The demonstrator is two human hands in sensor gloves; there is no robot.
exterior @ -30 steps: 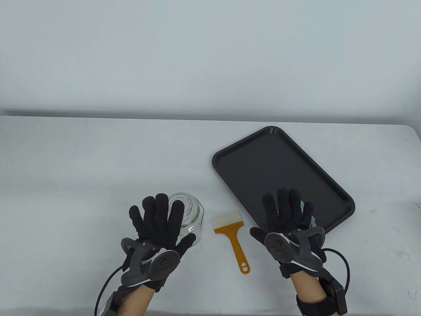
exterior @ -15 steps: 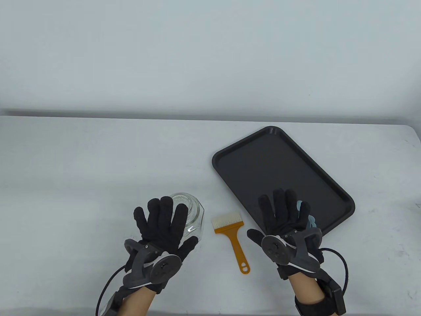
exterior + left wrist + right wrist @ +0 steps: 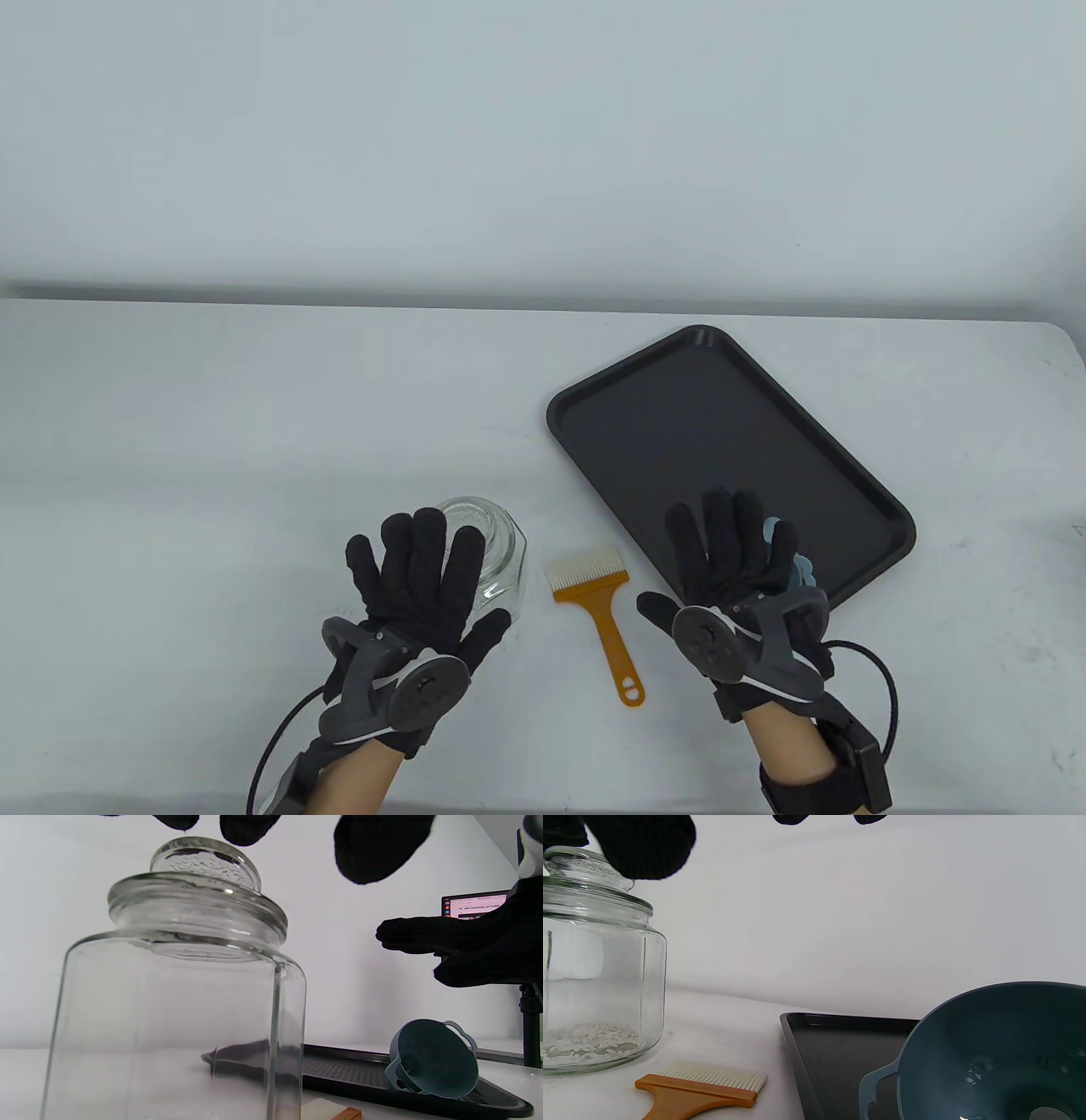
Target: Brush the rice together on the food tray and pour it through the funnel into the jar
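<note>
The clear glass jar (image 3: 496, 552) stands near the front with its glass lid (image 3: 205, 861) on; a thin layer of rice (image 3: 589, 1041) lies in its bottom. My left hand (image 3: 420, 577) hovers flat over the jar with straight, spread fingers (image 3: 250, 825) just above the lid. The black tray (image 3: 721, 424) lies at the right. A blue funnel (image 3: 437, 1058) lies on its side on the tray's near corner. Above it my right hand (image 3: 730, 560) hovers open and holds nothing. The orange brush (image 3: 594, 594) lies between the hands.
A laptop screen (image 3: 475, 904) and a black stand (image 3: 530, 1027) are beyond the table's right end. The white table (image 3: 254, 424) runs far to the left and back.
Both hands drew back slightly toward the near edge, still flat and spread. Jar, brush, tray and funnel have not moved.
</note>
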